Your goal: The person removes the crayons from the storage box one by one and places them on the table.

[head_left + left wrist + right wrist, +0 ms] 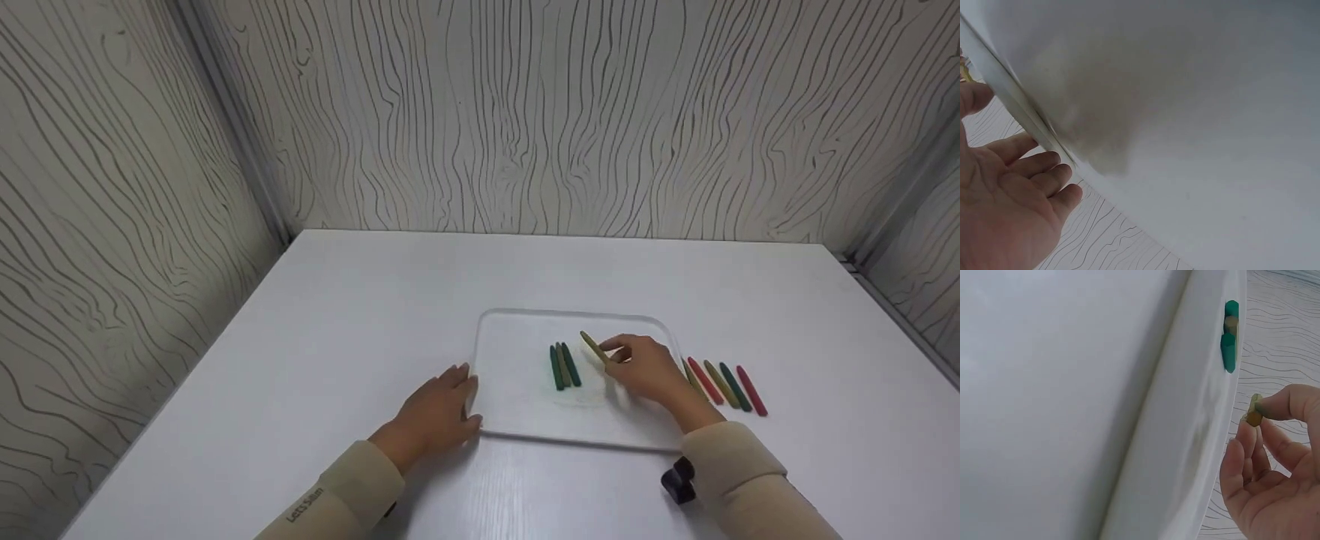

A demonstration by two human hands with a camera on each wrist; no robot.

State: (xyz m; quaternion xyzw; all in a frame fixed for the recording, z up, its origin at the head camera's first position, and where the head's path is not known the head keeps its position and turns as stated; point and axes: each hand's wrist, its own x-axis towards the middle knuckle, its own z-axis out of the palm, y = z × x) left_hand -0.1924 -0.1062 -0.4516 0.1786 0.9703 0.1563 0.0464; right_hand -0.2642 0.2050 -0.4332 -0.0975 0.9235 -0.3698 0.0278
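Between thumb and fingertips, my right hand (646, 369) pinches an olive-yellow crayon (593, 344), tilted above the right half of a white tray (510, 401). In the right wrist view the held crayon (1254, 412) shows its blunt end. Left of it, a dark green crayon (556, 368), an olive crayon (563, 366) and another dark green crayon (572, 366) lie side by side on the tray. My left hand (439, 411) rests at the tray's left edge, its fingers relaxed along the rim (1022, 107).
Right of the tray lies a row of crayons: a red one (706, 381), an olive one (721, 384), a dark green one (736, 388), a darker red one (752, 391), and another olive one (694, 377) partly behind my right hand. Wood-grain panels (510, 120) stand behind the white table (360, 300).
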